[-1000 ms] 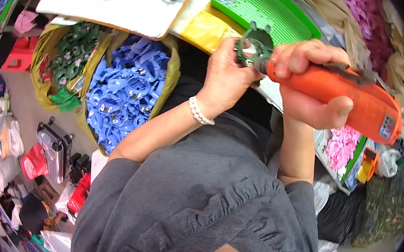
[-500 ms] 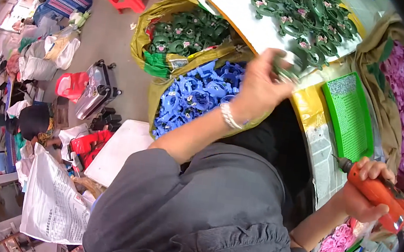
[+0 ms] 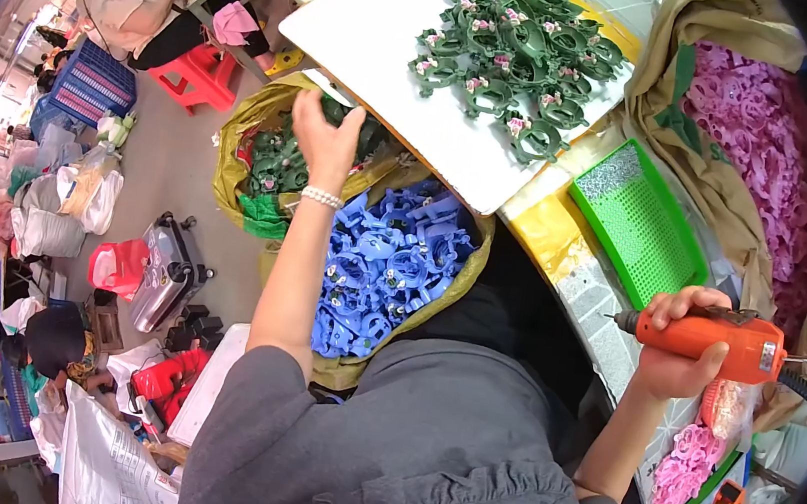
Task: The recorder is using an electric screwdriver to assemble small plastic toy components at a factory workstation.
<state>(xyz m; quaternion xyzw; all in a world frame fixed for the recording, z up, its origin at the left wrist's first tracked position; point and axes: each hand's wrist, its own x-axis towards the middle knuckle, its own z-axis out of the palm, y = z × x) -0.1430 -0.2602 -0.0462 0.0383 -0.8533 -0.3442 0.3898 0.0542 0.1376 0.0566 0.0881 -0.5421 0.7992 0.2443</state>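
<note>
1. screwdriver (image 3: pixel 691 335) could clip the near corner of the green tray (image 3: pixel 660 258) if the right arm swings; its bit (image 3: pixel 609 316) sticks out near that corner, and a knock might scatter the small silvery pieces (image 3: pixel 612 182) at the tray's far end.
2. green loops (image 3: pixel 491 91) with pink flowers lie crowded on the white board (image 3: pixel 379 38), some close to its right edge; a jolt could probably tip one off.
3. more green loops fill the yellow bag (image 3: pixel 231 155) beside the board's left edge; jumbled as they are, they might hook together and come up in a clump.
4. cord (image 3: pixel 803 390) behind the screwdriver may tug if the right arm reaches far.
5. left hand (image 3: pixel 325 137) is over the bag's mouth, thumb and forefinger well parted, grasping nothing that shows; whether the fingertips touch a loop, i cannot tell.
6. right hand (image 3: pixel 677 366) is wrapped round the screwdriver, fingers over the top, thumb along the near side; no loop is at the bit.
</note>
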